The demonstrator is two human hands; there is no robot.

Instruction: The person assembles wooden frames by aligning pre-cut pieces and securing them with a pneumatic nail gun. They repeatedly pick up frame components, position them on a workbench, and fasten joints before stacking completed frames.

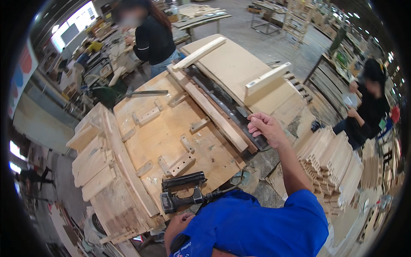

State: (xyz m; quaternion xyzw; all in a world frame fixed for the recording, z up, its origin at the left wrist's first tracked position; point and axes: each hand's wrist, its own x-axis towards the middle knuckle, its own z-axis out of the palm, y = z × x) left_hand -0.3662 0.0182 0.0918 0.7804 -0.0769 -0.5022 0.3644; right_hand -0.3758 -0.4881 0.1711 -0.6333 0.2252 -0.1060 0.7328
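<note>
Fingers of the right hand curl together beside a grey piece at the dark strip, grip uncertain. Handling it seems the present step; lifting would need a firm pinch. Left hand's fingers: I cannot tell.

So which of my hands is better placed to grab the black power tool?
Probably your left hand: it's close beside the black power tool, while your right hand is farther off, near the dark strip.

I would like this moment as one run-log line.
right hand: curled by dark strip, grip unclear | left hand: near nail gun | plywood board: wooden blocks on top
</note>
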